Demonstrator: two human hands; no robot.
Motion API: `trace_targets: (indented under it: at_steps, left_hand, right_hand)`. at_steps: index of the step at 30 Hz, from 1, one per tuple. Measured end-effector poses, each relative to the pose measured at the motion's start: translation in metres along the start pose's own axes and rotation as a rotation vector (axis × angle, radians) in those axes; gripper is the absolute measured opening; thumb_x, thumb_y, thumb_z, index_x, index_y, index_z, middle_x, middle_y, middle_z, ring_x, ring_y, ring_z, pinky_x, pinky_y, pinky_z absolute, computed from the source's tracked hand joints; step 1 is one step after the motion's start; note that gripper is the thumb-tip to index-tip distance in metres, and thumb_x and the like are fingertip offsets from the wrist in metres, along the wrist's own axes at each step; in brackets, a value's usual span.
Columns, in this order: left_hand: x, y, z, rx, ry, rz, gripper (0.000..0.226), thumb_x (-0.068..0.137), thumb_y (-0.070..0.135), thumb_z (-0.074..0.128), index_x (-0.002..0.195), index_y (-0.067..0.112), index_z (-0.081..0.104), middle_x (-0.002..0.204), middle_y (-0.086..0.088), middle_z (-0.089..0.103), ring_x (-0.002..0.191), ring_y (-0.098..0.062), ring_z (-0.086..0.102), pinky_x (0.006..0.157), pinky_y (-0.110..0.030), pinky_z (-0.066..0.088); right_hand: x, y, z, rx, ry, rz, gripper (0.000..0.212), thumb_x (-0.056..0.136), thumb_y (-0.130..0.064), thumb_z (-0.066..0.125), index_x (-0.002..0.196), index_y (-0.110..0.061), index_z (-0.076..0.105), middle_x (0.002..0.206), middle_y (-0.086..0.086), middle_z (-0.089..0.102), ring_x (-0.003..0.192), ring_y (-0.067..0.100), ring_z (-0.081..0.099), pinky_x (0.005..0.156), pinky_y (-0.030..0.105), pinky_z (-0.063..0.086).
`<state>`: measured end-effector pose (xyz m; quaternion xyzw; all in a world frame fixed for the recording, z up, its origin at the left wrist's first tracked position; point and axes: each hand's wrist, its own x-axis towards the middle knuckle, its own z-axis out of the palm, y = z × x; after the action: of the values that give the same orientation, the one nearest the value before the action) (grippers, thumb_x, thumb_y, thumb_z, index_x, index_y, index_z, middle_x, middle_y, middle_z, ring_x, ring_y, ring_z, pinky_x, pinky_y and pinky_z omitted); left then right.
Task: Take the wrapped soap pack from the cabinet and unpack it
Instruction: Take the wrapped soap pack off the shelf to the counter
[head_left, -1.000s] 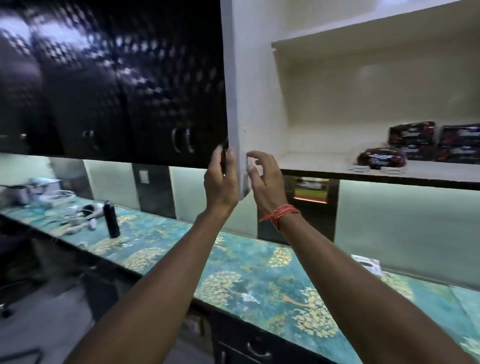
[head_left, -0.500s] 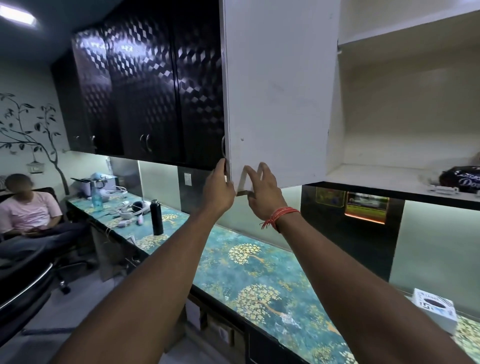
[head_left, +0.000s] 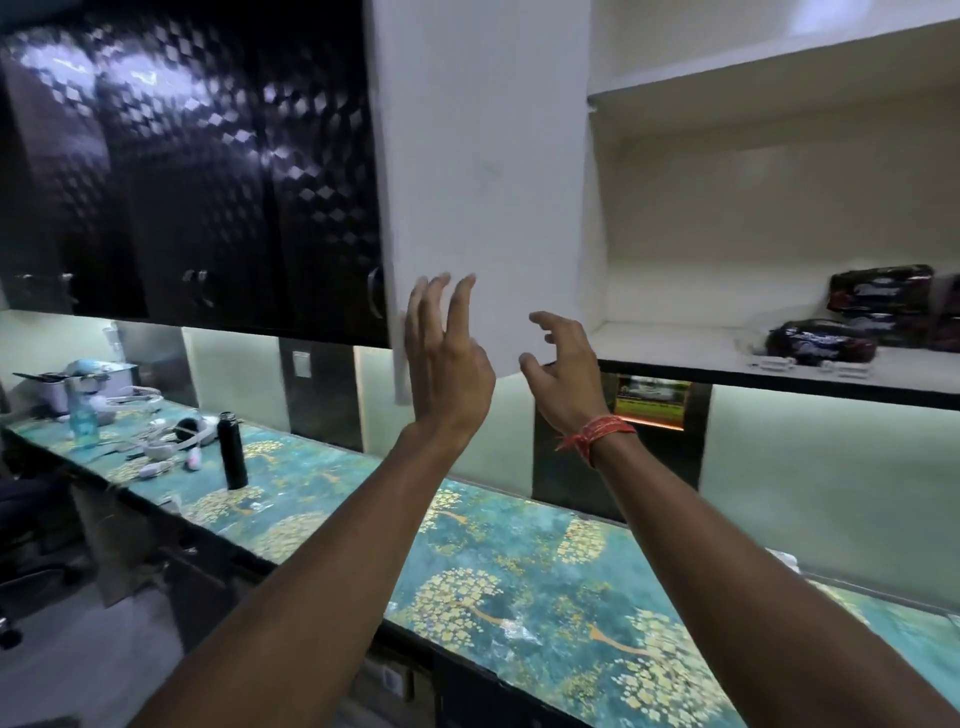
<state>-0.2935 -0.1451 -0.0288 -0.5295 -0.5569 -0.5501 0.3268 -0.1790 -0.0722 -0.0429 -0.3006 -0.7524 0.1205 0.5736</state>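
Now both hands, left hand (head_left: 447, 358) and right hand (head_left: 563, 371), are empty with fingers spread; the white wooden cabinet door (head_left: 483, 182) could swing back and bump them before they reach the dark shiny wrapped soap pack (head_left: 821, 340).

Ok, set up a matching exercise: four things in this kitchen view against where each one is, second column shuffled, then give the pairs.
Things:
1. soap packs
2. black bottle
3. red thread
4. cabinet door

Places:
A. standing on the patterned counter, at the left
B. swung open, just beyond both open hands
C. on the lower cabinet shelf, at the right
D. tied round the right wrist

Pairs: 1-C, 2-A, 3-D, 4-B
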Motion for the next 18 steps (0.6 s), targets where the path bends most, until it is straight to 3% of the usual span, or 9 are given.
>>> trace_targets:
  at_steps: [3, 7, 10, 15, 18]
  left_hand:
    - [-0.001, 0.045, 0.040, -0.205, -0.152, -0.048, 0.056, 0.088, -0.005, 0.054, 0.140, 0.016, 0.047, 0.146, -0.008, 0.048, 0.143, -0.026, 0.035, 0.117, -0.038, 0.036]
    - [-0.001, 0.101, 0.108, -0.453, -0.446, -0.255, 0.047, 0.095, 0.009, 0.058, 0.139, 0.022, 0.048, 0.136, -0.001, 0.058, 0.126, -0.020, 0.053, 0.101, -0.027, 0.044]
    - [0.000, 0.139, 0.166, -0.574, -0.582, -0.305, 0.042, 0.097, 0.013, 0.057, 0.138, 0.020, 0.051, 0.130, -0.002, 0.061, 0.118, -0.018, 0.058, 0.090, -0.023, 0.045]
    - [0.002, 0.190, 0.261, -0.660, -0.701, -0.398, 0.037, 0.097, 0.021, 0.055, 0.133, 0.015, 0.056, 0.123, -0.006, 0.064, 0.108, -0.020, 0.058, 0.085, -0.027, 0.043]
    - [0.009, 0.207, 0.307, -0.594, -0.834, -0.453, 0.032, 0.096, 0.028, 0.054, 0.124, 0.013, 0.059, 0.120, -0.008, 0.064, 0.108, -0.025, 0.059, 0.087, -0.031, 0.045]
  right_hand:
    - [0.004, 0.034, -0.054, -0.058, 0.083, 0.081, 0.043, 0.088, -0.012, 0.059, 0.130, -0.015, 0.054, 0.132, 0.008, 0.053, 0.117, 0.023, 0.055, 0.099, 0.041, 0.049]
    - [0.019, 0.087, -0.128, -0.184, 0.154, 0.188, 0.039, 0.087, -0.013, 0.059, 0.126, -0.014, 0.055, 0.127, 0.009, 0.055, 0.112, 0.021, 0.056, 0.098, 0.040, 0.048]
    - [0.036, 0.135, -0.176, -0.281, 0.175, 0.293, 0.036, 0.089, -0.015, 0.059, 0.124, -0.014, 0.057, 0.126, 0.010, 0.056, 0.113, 0.023, 0.056, 0.099, 0.039, 0.048]
    - [0.068, 0.206, -0.234, -0.399, 0.187, 0.416, 0.026, 0.086, -0.012, 0.061, 0.111, -0.008, 0.066, 0.113, 0.010, 0.068, 0.107, 0.026, 0.062, 0.092, 0.030, 0.047]
    - [0.090, 0.238, -0.258, -0.487, 0.231, 0.476, 0.026, 0.087, -0.019, 0.057, 0.109, -0.010, 0.066, 0.112, 0.012, 0.069, 0.108, 0.031, 0.060, 0.094, 0.034, 0.048]
